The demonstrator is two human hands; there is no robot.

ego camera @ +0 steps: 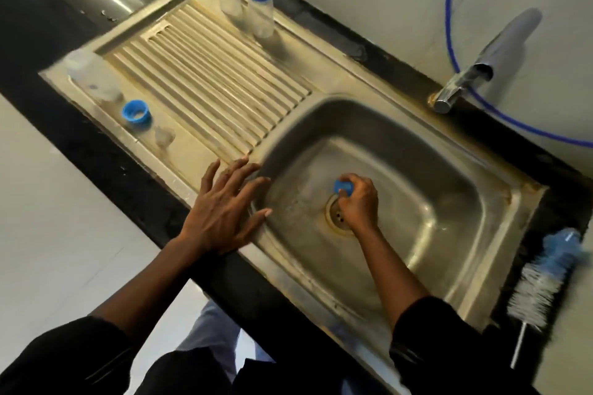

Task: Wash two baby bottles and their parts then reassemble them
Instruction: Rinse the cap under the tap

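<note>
Mid-wash: right hand (357, 202) grips a blue part (342, 186), seemingly a cap; left hand (224, 208) lies flat, fingers spread; ring (136, 111) at nine o'clock not yet reassembled.

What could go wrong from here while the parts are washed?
1. The right hand pinches a small blue part just above the drain; a slip could drop it onto the stained opening.
2. A small clear part lies near the front edge of the drainboard, hard to see; the left hand might knock it off.
</note>
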